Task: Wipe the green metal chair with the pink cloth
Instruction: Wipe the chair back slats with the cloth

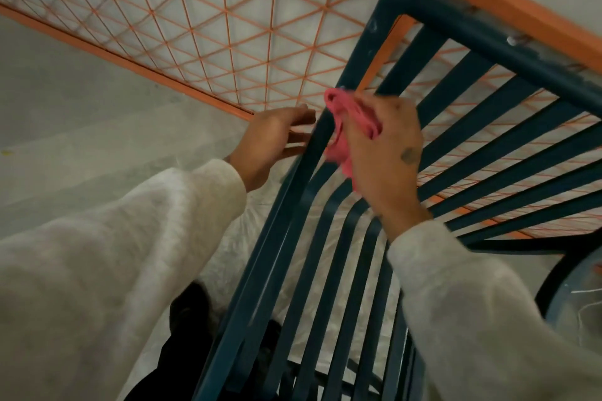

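While the left hand (pixel 270 140) lies straight-fingered against the chair (pixel 482 37), the right hand (pixel 386 153) grips the cloth (pixel 340 107).

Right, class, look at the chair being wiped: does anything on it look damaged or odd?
Yes. The chair's top rail has pale chips and scuffs, as if the paint is worn, with more specks at its left corner. The slats look even. The right hand grips the cloth against the side rail.

The green chair (pixel 488 36) runs off the bottom and right edges; much of the pink cloth (pixel 338 107) is hidden under the right hand (pixel 381 153); the left hand's fingers (pixel 293 117) blur at the chair's side rail; a dark shape (pixel 192 312) below is too blurred to tell.
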A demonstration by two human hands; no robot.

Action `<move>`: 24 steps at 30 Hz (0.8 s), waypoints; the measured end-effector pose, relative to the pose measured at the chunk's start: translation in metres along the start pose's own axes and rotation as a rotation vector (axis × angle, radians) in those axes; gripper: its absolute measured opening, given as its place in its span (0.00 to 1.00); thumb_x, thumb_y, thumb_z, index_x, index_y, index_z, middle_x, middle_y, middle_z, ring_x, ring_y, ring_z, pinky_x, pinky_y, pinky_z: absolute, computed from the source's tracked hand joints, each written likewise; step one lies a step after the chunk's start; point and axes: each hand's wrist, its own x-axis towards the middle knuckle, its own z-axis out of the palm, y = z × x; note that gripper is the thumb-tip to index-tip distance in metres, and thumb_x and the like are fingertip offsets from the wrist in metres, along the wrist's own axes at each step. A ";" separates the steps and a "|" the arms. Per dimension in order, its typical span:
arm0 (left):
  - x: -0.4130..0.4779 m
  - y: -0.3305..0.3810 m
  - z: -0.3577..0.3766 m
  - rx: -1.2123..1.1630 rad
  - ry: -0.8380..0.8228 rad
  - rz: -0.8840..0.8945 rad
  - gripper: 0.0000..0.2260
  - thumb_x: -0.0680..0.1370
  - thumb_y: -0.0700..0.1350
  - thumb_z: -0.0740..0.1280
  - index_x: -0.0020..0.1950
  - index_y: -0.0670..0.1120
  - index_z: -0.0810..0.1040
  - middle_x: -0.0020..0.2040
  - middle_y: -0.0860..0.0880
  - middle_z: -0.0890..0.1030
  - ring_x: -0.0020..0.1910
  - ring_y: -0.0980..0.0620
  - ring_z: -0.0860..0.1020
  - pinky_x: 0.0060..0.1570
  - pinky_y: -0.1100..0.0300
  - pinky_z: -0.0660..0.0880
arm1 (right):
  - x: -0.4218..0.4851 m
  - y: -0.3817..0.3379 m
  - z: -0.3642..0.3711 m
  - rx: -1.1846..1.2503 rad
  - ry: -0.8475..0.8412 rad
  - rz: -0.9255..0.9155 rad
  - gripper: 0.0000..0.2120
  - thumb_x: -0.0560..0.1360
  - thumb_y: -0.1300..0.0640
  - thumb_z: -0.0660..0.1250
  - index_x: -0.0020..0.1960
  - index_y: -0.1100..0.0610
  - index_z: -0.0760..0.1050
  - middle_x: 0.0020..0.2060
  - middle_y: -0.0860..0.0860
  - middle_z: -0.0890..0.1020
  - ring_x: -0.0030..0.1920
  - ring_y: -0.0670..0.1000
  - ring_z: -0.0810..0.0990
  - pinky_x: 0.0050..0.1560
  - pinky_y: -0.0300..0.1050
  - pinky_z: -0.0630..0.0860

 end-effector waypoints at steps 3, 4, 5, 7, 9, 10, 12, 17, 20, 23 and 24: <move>0.009 0.016 0.008 0.022 0.063 0.022 0.16 0.83 0.54 0.60 0.59 0.45 0.80 0.54 0.50 0.83 0.52 0.51 0.82 0.49 0.55 0.79 | 0.034 -0.009 -0.004 -0.130 0.058 -0.248 0.18 0.77 0.55 0.72 0.66 0.53 0.77 0.59 0.52 0.69 0.55 0.44 0.74 0.55 0.31 0.77; 0.010 0.021 0.010 0.033 0.049 0.034 0.17 0.83 0.55 0.59 0.59 0.46 0.81 0.53 0.50 0.84 0.52 0.50 0.82 0.52 0.54 0.79 | 0.040 -0.008 -0.003 -0.197 0.072 -0.305 0.18 0.77 0.56 0.72 0.66 0.54 0.77 0.60 0.54 0.70 0.56 0.45 0.73 0.58 0.31 0.75; 0.012 0.026 0.011 0.041 0.027 0.045 0.19 0.83 0.57 0.57 0.58 0.46 0.81 0.53 0.50 0.85 0.53 0.51 0.82 0.54 0.53 0.78 | 0.044 -0.007 0.000 -0.255 0.083 -0.336 0.18 0.77 0.58 0.71 0.67 0.55 0.77 0.61 0.56 0.70 0.57 0.46 0.73 0.61 0.31 0.74; 0.013 0.032 0.013 0.034 -0.003 0.048 0.23 0.82 0.60 0.55 0.57 0.46 0.82 0.52 0.50 0.86 0.53 0.52 0.83 0.58 0.51 0.76 | 0.040 -0.001 0.007 -0.309 0.070 -0.360 0.19 0.77 0.61 0.70 0.67 0.57 0.76 0.62 0.58 0.71 0.58 0.49 0.74 0.62 0.39 0.76; 0.015 0.033 0.014 0.014 -0.002 0.019 0.27 0.82 0.62 0.53 0.56 0.45 0.84 0.51 0.48 0.86 0.55 0.50 0.83 0.62 0.48 0.75 | 0.021 0.011 0.016 -0.304 0.019 -0.389 0.19 0.76 0.63 0.69 0.67 0.59 0.76 0.60 0.58 0.73 0.56 0.52 0.76 0.59 0.44 0.79; 0.016 0.034 0.013 0.004 -0.015 -0.001 0.29 0.82 0.63 0.52 0.55 0.45 0.84 0.51 0.47 0.86 0.56 0.48 0.83 0.63 0.47 0.74 | 0.008 0.017 0.021 -0.290 -0.026 -0.395 0.19 0.76 0.64 0.69 0.67 0.60 0.77 0.59 0.58 0.75 0.54 0.53 0.77 0.57 0.45 0.80; 0.016 0.035 0.012 0.015 -0.075 -0.038 0.32 0.81 0.66 0.49 0.54 0.46 0.85 0.51 0.48 0.87 0.56 0.48 0.83 0.60 0.49 0.76 | -0.012 0.026 0.031 -0.289 -0.112 -0.392 0.18 0.75 0.66 0.71 0.64 0.60 0.79 0.56 0.57 0.76 0.50 0.55 0.79 0.54 0.48 0.82; 0.016 0.041 0.007 0.045 -0.116 -0.077 0.34 0.79 0.69 0.49 0.56 0.46 0.84 0.51 0.49 0.86 0.55 0.50 0.83 0.53 0.52 0.77 | 0.008 0.020 0.023 -0.285 -0.069 -0.372 0.16 0.76 0.63 0.70 0.64 0.58 0.80 0.57 0.57 0.76 0.54 0.54 0.79 0.59 0.45 0.79; 0.019 0.041 0.004 0.080 -0.144 -0.073 0.34 0.79 0.70 0.50 0.58 0.46 0.83 0.52 0.50 0.86 0.54 0.53 0.83 0.53 0.50 0.77 | 0.039 0.008 0.012 -0.261 0.072 -0.389 0.15 0.77 0.63 0.69 0.64 0.59 0.80 0.58 0.57 0.76 0.56 0.54 0.79 0.59 0.45 0.79; 0.018 0.039 0.004 0.084 -0.138 -0.072 0.33 0.79 0.70 0.50 0.56 0.47 0.84 0.51 0.51 0.86 0.55 0.55 0.82 0.54 0.50 0.77 | 0.032 0.012 0.017 -0.294 0.083 -0.391 0.16 0.78 0.63 0.68 0.65 0.59 0.79 0.59 0.56 0.76 0.56 0.54 0.78 0.58 0.45 0.79; 0.018 0.038 0.004 0.078 -0.134 -0.075 0.32 0.79 0.69 0.50 0.56 0.48 0.84 0.51 0.51 0.86 0.56 0.54 0.82 0.55 0.50 0.76 | 0.021 0.017 0.022 -0.299 0.047 -0.395 0.16 0.79 0.62 0.67 0.66 0.59 0.78 0.60 0.56 0.76 0.56 0.54 0.78 0.57 0.46 0.80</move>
